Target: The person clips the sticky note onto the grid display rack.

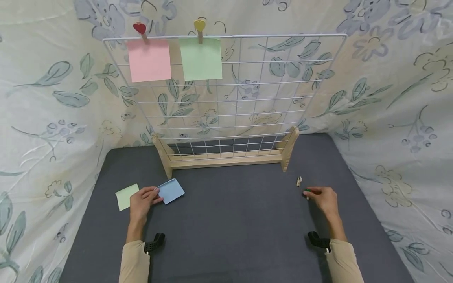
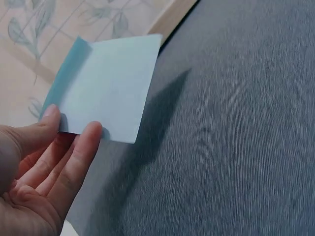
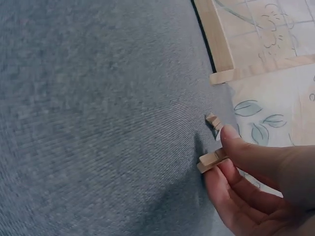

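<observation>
My left hand [image 1: 142, 202] pinches a blue paper square [image 2: 110, 88] by its edge, thumb on one face and fingers behind; its shadow falls on the grey cloth below. One side strip of the square is darker and bent. Beside that hand lies a light green paper square [image 1: 126, 196]. Between thumb and fingers of my right hand [image 1: 323, 199] is a small wooden clothespin [image 3: 212, 160], with a bit of green showing at the fingertips in the head view. A second wooden clothespin [image 1: 299, 181] lies on the table just beyond.
A white wire grid [image 1: 247, 82] stands in a wooden base [image 1: 226, 161] at the back. On its top bar, a red-heart clothespin [image 1: 140, 28] holds a pink paper [image 1: 150, 61] and a yellow-heart clothespin [image 1: 199, 26] holds a green paper [image 1: 201, 61]. Floral cloth [image 1: 46, 118] surrounds the grey table [image 1: 230, 224].
</observation>
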Action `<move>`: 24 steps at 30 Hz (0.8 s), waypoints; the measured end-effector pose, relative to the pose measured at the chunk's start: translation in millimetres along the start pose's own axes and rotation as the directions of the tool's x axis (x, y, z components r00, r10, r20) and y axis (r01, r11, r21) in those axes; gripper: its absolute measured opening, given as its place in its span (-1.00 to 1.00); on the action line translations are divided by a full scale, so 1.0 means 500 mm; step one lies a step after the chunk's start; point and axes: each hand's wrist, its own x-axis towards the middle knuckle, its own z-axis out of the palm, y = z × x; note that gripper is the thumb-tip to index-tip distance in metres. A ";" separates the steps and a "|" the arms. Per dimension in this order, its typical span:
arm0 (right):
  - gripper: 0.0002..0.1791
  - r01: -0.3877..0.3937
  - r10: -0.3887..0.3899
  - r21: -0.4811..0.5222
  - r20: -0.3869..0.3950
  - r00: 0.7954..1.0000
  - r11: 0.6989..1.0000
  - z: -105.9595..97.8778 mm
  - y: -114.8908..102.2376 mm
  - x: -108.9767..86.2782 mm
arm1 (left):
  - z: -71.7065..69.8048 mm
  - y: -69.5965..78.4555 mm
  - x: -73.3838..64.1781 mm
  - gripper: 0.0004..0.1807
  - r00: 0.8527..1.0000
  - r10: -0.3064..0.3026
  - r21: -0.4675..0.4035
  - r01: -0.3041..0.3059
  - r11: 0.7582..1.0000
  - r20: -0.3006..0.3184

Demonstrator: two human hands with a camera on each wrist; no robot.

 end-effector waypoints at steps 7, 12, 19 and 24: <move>-0.68 0.063 -0.061 0.031 -0.061 0.996 0.998 -0.005 -0.014 0.008 | 0.029 0.020 -0.003 -0.73 0.999 0.034 -0.072 -0.036 0.997 -0.029; -0.68 0.097 -0.093 0.047 -0.069 0.993 0.994 -0.004 -0.036 0.022 | 0.044 0.020 0.001 -0.74 0.997 0.053 -0.107 -0.058 0.993 -0.049; -0.70 0.140 -0.134 0.071 -0.085 0.987 0.988 0.002 -0.064 0.040 | 0.064 0.025 -0.001 -0.75 0.996 0.076 -0.137 -0.083 0.987 -0.056; -0.71 0.195 -0.186 0.106 -0.087 0.979 0.975 0.005 -0.094 0.053 | 0.085 0.036 0.002 -0.74 0.994 0.107 -0.115 -0.111 0.987 -0.034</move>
